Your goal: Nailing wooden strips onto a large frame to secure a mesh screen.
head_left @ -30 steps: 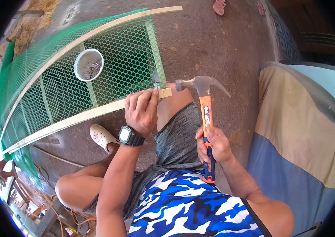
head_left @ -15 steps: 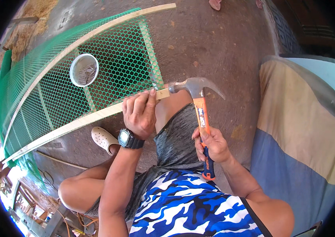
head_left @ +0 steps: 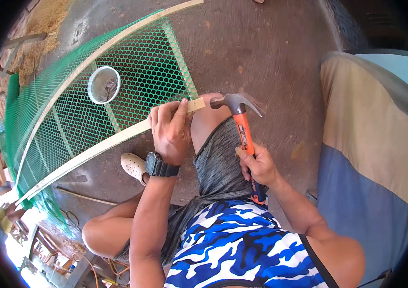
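My left hand (head_left: pixel 171 130) is closed around the near wooden strip (head_left: pixel 112 145) close to its right end, thumb on top. That strip runs along the near edge of a frame covered with green plastic mesh (head_left: pixel 141 62). In my right hand (head_left: pixel 259 165) is a claw hammer (head_left: pixel 244 134) with an orange and dark blue handle, gripped around the lower half. Its steel head is a little right of the strip's end, apart from it, with the claw pointing right. Any nail under my left fingertips is too small to make out.
A white tub (head_left: pixel 104 103) with nails in it stands on the mesh. A curved wooden strip (head_left: pixel 81 67) lies along the far side of the frame. To the right hangs a tan and blue cloth cover (head_left: pixel 362 139). A cream clog (head_left: pixel 133 165) is on my foot below the frame.
The hammer head has drawn slightly right, away from the strip's end. My left hand keeps its hold on the strip. The whole view has shifted a little.
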### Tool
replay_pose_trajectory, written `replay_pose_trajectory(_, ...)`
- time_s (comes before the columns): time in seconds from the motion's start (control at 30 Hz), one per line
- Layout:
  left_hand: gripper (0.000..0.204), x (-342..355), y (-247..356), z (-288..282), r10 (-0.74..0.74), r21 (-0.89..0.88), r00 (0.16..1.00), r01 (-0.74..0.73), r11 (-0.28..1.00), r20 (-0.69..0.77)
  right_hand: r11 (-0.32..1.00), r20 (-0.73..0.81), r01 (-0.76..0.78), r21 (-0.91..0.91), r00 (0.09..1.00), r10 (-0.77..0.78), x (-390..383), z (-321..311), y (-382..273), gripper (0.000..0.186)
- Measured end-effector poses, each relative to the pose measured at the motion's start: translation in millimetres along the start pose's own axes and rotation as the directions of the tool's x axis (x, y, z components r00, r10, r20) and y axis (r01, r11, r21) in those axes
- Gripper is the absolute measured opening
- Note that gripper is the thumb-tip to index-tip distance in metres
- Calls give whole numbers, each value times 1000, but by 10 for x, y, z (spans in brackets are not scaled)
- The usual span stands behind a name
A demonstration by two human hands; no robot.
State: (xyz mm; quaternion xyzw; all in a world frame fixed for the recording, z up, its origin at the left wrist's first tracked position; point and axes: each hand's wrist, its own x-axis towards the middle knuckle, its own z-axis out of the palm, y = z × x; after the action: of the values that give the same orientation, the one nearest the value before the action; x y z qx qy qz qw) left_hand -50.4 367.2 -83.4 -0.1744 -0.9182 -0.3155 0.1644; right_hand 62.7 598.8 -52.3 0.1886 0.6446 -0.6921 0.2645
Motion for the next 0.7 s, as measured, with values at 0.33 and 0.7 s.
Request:
replay_pose_trajectory(0.33,37,65,26,-64,-32,-45,998,34,998,48,998,6,-35,43,999,35,49,-2,114,28)
replay_pose_trajectory(0.7,33,78,7,4,-45,-89,999,46,995,17,995,18,-31,90,999,30,42,-19,156,25)
